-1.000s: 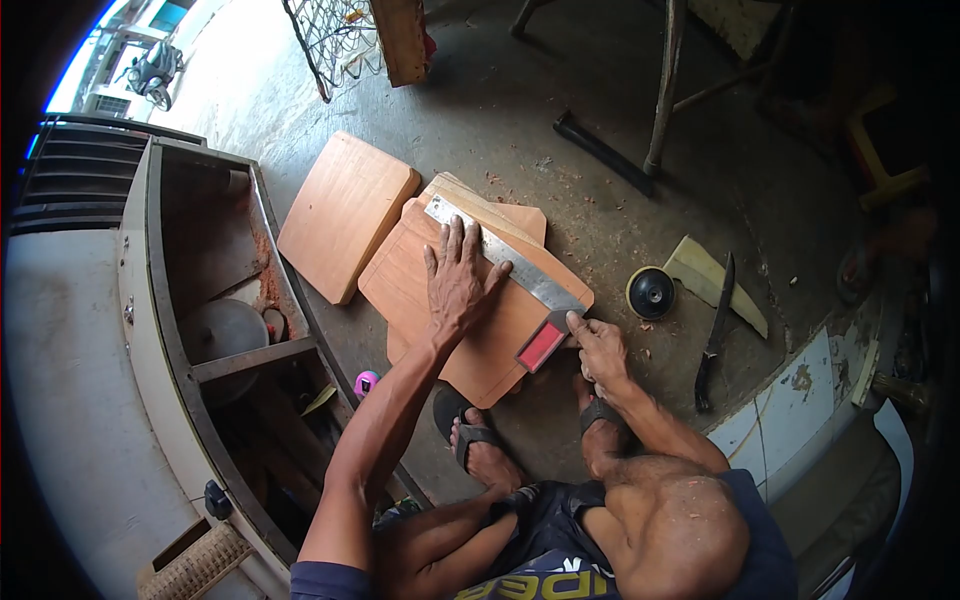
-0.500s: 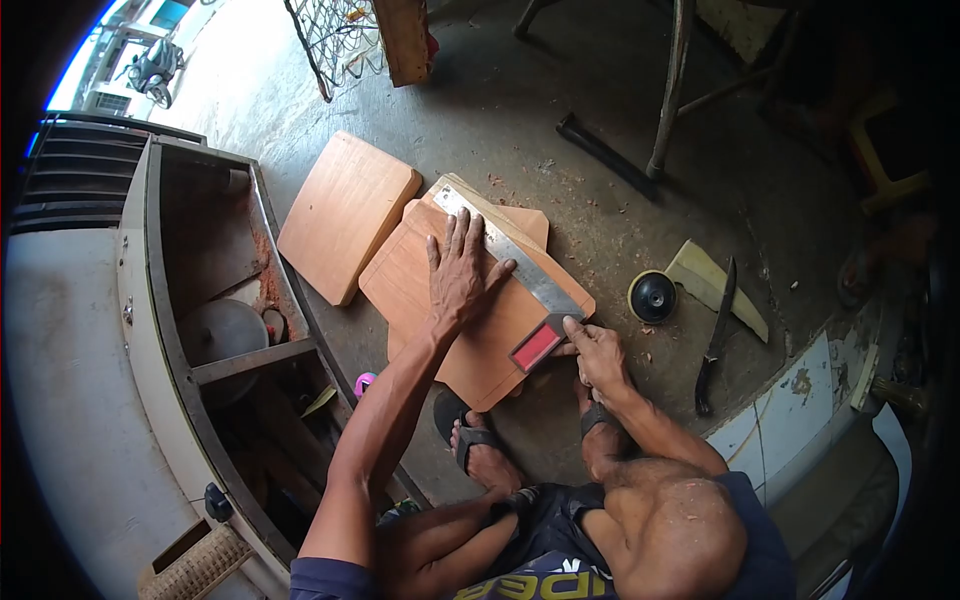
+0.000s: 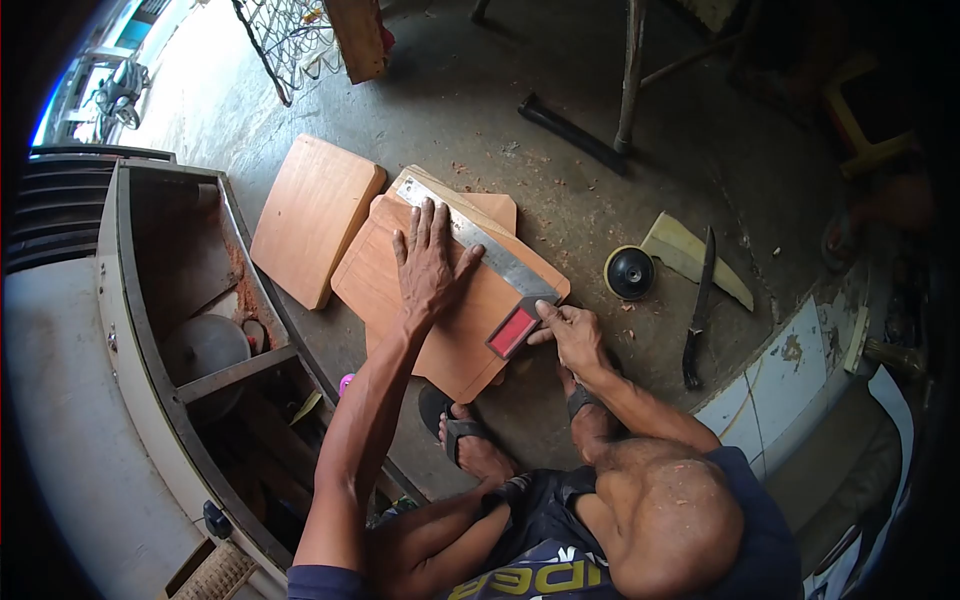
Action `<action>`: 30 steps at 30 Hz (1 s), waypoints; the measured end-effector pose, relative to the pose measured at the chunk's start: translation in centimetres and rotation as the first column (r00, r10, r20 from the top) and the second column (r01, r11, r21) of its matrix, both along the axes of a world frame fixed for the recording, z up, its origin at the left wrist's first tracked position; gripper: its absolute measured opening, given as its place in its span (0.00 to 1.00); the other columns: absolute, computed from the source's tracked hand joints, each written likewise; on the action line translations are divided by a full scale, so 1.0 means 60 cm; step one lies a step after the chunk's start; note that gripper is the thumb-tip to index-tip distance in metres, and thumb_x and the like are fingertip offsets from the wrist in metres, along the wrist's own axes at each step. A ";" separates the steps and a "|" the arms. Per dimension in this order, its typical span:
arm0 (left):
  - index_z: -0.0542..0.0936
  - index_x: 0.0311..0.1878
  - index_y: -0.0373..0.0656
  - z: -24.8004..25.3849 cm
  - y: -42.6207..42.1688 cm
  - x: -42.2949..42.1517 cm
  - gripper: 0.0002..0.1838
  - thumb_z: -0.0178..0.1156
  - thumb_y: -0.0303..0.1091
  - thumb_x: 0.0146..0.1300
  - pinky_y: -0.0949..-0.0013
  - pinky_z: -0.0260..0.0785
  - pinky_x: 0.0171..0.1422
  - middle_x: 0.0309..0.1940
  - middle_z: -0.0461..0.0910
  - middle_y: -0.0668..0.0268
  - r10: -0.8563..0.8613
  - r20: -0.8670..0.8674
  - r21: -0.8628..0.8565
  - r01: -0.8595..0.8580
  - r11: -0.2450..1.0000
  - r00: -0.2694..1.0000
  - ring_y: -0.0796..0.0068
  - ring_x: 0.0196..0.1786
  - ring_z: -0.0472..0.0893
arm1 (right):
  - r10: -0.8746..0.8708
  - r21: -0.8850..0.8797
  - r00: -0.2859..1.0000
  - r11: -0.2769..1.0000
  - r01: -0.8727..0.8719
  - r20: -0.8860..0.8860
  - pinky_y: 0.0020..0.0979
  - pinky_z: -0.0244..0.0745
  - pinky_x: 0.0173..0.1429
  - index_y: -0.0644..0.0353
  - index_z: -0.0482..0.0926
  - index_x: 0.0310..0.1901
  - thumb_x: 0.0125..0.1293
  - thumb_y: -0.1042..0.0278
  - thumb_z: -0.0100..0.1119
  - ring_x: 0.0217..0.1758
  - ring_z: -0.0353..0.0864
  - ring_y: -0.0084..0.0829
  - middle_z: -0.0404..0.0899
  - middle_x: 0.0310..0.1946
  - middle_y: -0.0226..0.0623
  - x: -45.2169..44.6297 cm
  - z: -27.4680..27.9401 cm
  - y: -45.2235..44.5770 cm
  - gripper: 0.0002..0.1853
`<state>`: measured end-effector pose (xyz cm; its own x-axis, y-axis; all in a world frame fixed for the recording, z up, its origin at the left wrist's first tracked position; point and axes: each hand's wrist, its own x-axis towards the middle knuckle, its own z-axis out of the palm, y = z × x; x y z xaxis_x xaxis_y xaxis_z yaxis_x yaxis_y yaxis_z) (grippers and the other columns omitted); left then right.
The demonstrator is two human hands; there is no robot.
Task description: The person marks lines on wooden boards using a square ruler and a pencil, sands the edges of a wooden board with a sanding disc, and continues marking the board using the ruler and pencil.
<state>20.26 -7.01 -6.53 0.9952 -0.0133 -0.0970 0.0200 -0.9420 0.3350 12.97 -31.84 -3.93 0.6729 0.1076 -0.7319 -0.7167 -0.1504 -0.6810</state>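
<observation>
A try square [image 3: 500,262] with a steel blade and a red-inlaid stock lies across a reddish wooden board [image 3: 450,335]. My left hand [image 3: 428,270] is flat on this board with fingers spread, its fingertips and thumb reaching onto the blade. At the near right corner, my right hand [image 3: 572,337] is closed, the thumb against the square where stock and blade meet. Its other fingers curl at the board's edge and are partly hidden. More boards lie beneath the top one, one of them with a paler edge. Beside the stack rests another wooden board [image 3: 315,220].
Right of the boards lie a round black pad [image 3: 630,272], a pale curved piece [image 3: 690,255] and a dark-handled knife [image 3: 700,310]. A black bar [image 3: 572,135] lies near a table leg. An open cabinet [image 3: 180,385] stands on the left. Shavings dot the floor.
The whole view has shifted, so everything appears further left and most things slightly higher or level. Both hands keep nearly the same places on the board and square.
</observation>
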 end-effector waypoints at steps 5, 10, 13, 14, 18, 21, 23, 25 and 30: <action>0.57 0.83 0.43 0.000 0.001 0.004 0.49 0.60 0.63 0.69 0.41 0.32 0.87 0.85 0.51 0.51 0.000 0.000 -0.007 0.000 1.000 1.000 0.54 0.88 0.46 | -0.021 0.014 0.990 1.000 0.020 0.137 0.27 0.64 0.24 0.66 0.84 0.37 0.74 0.41 0.64 0.17 0.70 0.18 0.88 0.24 0.38 -0.006 -0.020 0.004 0.28; 0.57 0.83 0.43 -0.002 0.003 0.011 0.49 0.60 0.64 0.70 0.41 0.34 0.87 0.85 0.51 0.50 0.039 -0.003 0.000 -0.039 0.999 0.999 0.55 0.88 0.47 | 0.051 -0.043 0.977 0.998 -0.043 0.207 0.30 0.76 0.36 0.67 0.84 0.40 0.74 0.43 0.64 0.27 0.82 0.24 0.88 0.25 0.39 0.000 -0.022 0.006 0.27; 0.57 0.83 0.43 -0.002 0.006 0.013 0.49 0.60 0.64 0.70 0.41 0.35 0.86 0.85 0.50 0.50 0.060 -0.005 0.000 -0.060 0.998 0.998 0.54 0.88 0.48 | 0.056 -0.051 0.971 0.998 -0.045 0.232 0.30 0.76 0.37 0.67 0.84 0.39 0.74 0.45 0.65 0.28 0.82 0.23 0.88 0.25 0.37 -0.007 -0.033 0.007 0.25; 0.57 0.83 0.43 -0.003 0.008 0.013 0.50 0.58 0.66 0.70 0.40 0.35 0.86 0.85 0.50 0.50 0.053 -0.002 0.016 -0.053 0.998 0.999 0.53 0.88 0.47 | 0.036 -0.028 0.971 0.999 -0.030 0.238 0.30 0.76 0.37 0.67 0.84 0.39 0.73 0.47 0.66 0.29 0.82 0.22 0.88 0.24 0.36 -0.009 -0.036 0.007 0.24; 0.56 0.83 0.43 -0.008 0.002 0.002 0.48 0.59 0.64 0.71 0.42 0.38 0.86 0.85 0.49 0.49 0.060 0.058 0.018 -0.061 0.998 0.997 0.49 0.87 0.47 | 0.018 -0.020 0.967 1.000 -0.013 0.254 0.30 0.76 0.38 0.64 0.85 0.40 0.75 0.50 0.65 0.28 0.81 0.21 0.86 0.23 0.34 0.001 -0.027 -0.003 0.20; 0.59 0.82 0.42 0.005 -0.021 -0.037 0.43 0.60 0.58 0.73 0.43 0.41 0.85 0.84 0.51 0.48 0.016 0.197 -0.045 -0.008 0.999 0.980 0.48 0.87 0.49 | -0.077 -0.124 0.907 0.982 0.140 0.413 0.30 0.76 0.38 0.61 0.85 0.43 0.76 0.54 0.63 0.28 0.79 0.22 0.85 0.25 0.32 0.022 -0.033 -0.029 0.16; 0.65 0.77 0.42 0.029 -0.056 -0.091 0.38 0.65 0.47 0.70 0.43 0.48 0.83 0.78 0.61 0.49 -0.059 0.185 -0.157 0.088 0.984 0.981 0.45 0.79 0.61 | 0.004 -0.209 0.821 0.968 0.141 0.572 0.32 0.78 0.42 0.60 0.86 0.48 0.75 0.55 0.64 0.35 0.84 0.28 0.87 0.34 0.38 0.038 -0.039 -0.048 0.15; 0.66 0.76 0.41 0.037 -0.085 -0.151 0.38 0.68 0.45 0.68 0.46 0.53 0.81 0.73 0.66 0.47 -0.102 0.167 -0.209 0.137 0.968 0.981 0.43 0.75 0.65 | 0.101 -0.280 0.758 0.953 0.112 0.645 0.35 0.80 0.51 0.60 0.85 0.55 0.75 0.57 0.64 0.47 0.86 0.38 0.87 0.46 0.44 0.047 -0.049 -0.056 0.17; 0.66 0.75 0.41 0.023 -0.065 -0.215 0.40 0.70 0.47 0.65 0.44 0.51 0.84 0.72 0.67 0.48 -0.196 0.080 -0.237 0.210 0.949 0.977 0.43 0.77 0.64 | 0.242 -0.273 0.701 0.959 -0.069 0.671 0.39 0.80 0.60 0.56 0.83 0.63 0.74 0.60 0.64 0.59 0.85 0.48 0.85 0.56 0.49 0.028 -0.046 -0.051 0.19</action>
<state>7.36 -10.88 -5.13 0.9726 -0.2320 -0.0116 -0.1877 -0.8144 0.5491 14.66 -34.89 -6.68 0.9837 0.1596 -0.0829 -0.0090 -0.4165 -0.9091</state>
